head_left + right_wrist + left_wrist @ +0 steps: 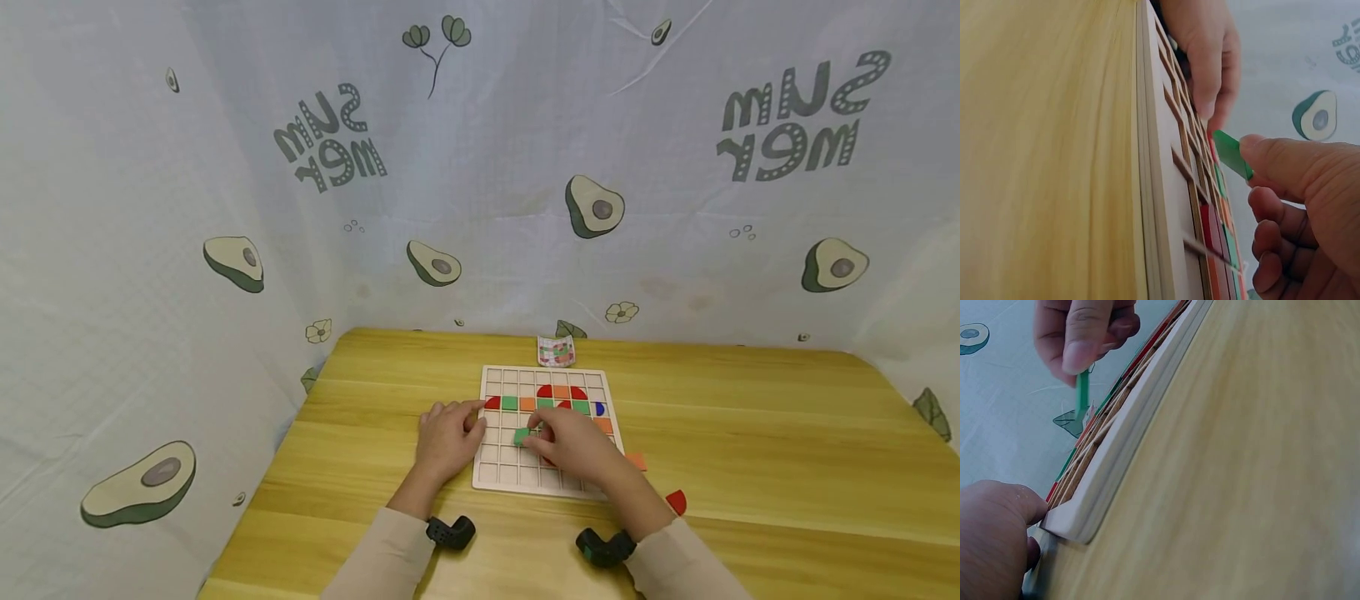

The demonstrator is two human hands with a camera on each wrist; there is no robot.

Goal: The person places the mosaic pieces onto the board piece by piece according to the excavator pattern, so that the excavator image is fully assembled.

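A pale wooden grid board (pixel 495 477) lies on the table, with red, green, orange and blue pieces set in some of its square cells. Over its middle my right hand (pixel 576 442) pinches a green square tile (pixel 521 437) between thumb and fingers; the right wrist view shows the green tile (pixel 1231 154) held tilted above the grid. My left hand (pixel 450 437) rests at the board's left edge, fingertips by a red quarter-round piece (pixel 492 402). Part of the grid is hidden under my right hand.
Behind the board lies a small card (pixel 556 352) printed with a coloured grid pattern. An orange square (pixel 637 461) and a red quarter-round piece (pixel 677 502) lie on the wooden table (pixel 765 433) to the right. A printed curtain (pixel 495 167) hangs behind.
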